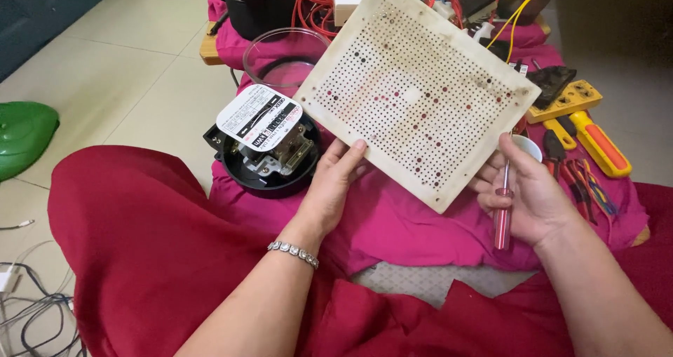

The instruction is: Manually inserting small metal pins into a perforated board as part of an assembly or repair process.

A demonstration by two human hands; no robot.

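Note:
A cream perforated board is tilted up in front of me, its face full of small holes. My left hand grips its lower left edge, thumb on the face. My right hand supports the board's lower right edge with its fingers and also holds a small red-handled screwdriver, handle pointing down. Left of the board lies a round black electric meter with a white dial plate and no cover.
A clear glass dome rests behind the meter. On the pink cloth at right lie a yellow multimeter, orange-handled screwdrivers and pliers. Red and yellow wires tangle at the back. A green object lies on the floor.

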